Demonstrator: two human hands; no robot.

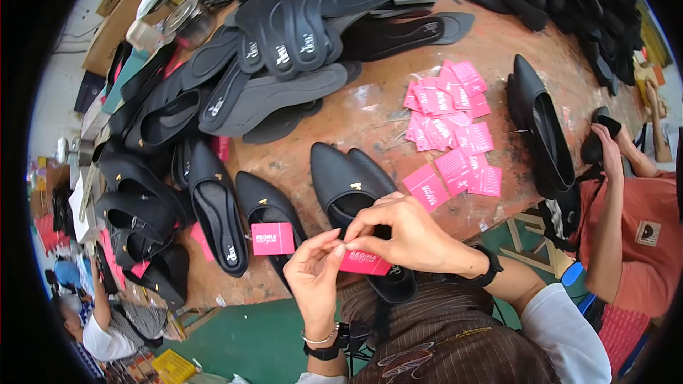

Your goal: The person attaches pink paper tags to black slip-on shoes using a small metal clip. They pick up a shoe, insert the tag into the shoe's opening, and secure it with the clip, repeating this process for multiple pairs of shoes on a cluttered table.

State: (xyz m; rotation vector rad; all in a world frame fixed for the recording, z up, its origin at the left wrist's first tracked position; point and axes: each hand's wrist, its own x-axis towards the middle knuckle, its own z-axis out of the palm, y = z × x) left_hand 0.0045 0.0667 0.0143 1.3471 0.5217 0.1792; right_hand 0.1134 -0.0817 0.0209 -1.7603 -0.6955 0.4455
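Note:
Fingertips of my left hand (315, 269) and my right hand (413, 234) meet at the upper left corner of a pink hang tag (365, 262). Both pinch there; any thin string between them is too small to make out. Beneath the hands lies a pair of black pointed flat shoes (333, 170) with a small gold ornament, partly covered by my right hand and the tag. Left of them rests another black shoe (264, 186) with a pink tag (272, 239) attached. Further left is a black flat shoe (219, 213) with its insole showing.
Loose pink tags (448, 112) lie on the worn wooden table (373, 101). Black insoles (288, 37) are piled behind. Heaped black shoes (139, 208) stand at left, shoe parts (576, 10) at far right. A black pair (539, 133) sits near a co-worker in an orange shirt (624, 234).

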